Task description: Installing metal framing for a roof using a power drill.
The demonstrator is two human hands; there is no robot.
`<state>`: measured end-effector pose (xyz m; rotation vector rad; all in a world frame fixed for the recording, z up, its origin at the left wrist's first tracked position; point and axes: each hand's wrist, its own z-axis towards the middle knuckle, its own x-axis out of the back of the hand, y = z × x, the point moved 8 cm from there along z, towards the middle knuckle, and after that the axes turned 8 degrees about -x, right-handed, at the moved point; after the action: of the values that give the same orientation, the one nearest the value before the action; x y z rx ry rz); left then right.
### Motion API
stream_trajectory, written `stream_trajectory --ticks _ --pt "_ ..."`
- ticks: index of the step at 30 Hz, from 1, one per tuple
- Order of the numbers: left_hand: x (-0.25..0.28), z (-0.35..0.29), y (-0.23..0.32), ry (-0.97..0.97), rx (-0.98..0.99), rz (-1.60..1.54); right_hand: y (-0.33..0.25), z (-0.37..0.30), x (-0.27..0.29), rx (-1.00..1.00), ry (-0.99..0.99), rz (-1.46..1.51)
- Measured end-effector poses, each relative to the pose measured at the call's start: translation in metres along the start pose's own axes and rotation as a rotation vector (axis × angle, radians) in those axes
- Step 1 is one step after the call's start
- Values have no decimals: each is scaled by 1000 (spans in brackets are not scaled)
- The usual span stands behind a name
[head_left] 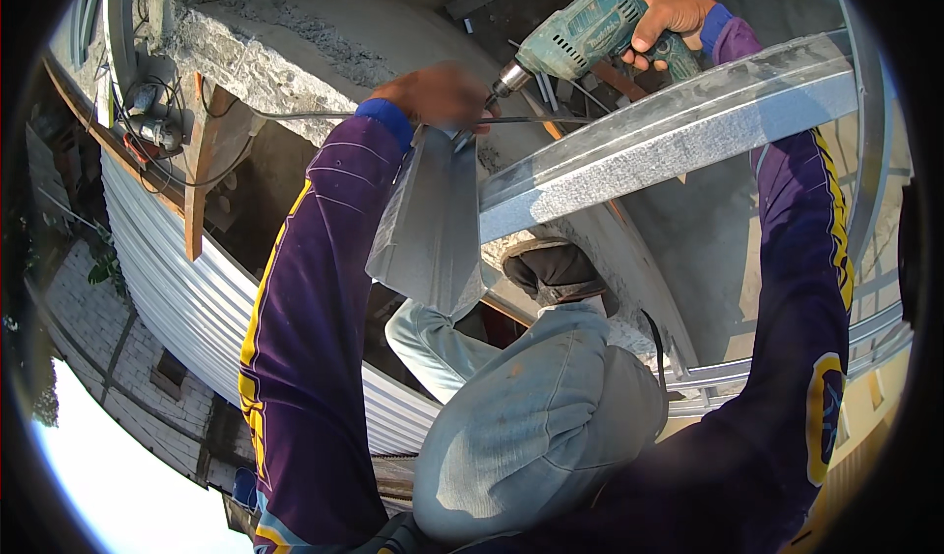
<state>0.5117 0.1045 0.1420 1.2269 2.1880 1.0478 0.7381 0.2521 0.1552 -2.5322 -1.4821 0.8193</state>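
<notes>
Obliquely, the drill (582,31), gripped by the right hand (669,23), points down-left toward the metal channel (430,230) beside the left hand (438,97) (hold indiscernible).

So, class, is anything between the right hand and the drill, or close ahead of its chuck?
Nothing visible separates the right hand from the green drill; it grips the handle. Ahead of the chuck is the left hand, its fingers too blurred to tell what they touch.

A building site, open to daylight: rough, broken concrete (261,67), a bare metal beam (678,146), corrugated sheeting (182,274), raw timber (201,175) and a drill (580,33) show it.
</notes>
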Motion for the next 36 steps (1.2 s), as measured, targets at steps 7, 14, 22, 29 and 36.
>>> stream_trajectory --ticks 7,14,22,29,36 --pt "-2 -2 1 31 24 -95 -5 -1 -1 10 20 -29" --pt "1 -3 3 75 83 -5 -10 0 -2 13 37 -48" --pt "-1 -1 5 64 77 -24 -9 -1 -3 12 40 -35" --pt "0 -4 7 76 65 -8 -12 1 -4 13 36 -48" --pt "-3 -3 7 42 86 -13 -9 2 -3 9 31 -37"
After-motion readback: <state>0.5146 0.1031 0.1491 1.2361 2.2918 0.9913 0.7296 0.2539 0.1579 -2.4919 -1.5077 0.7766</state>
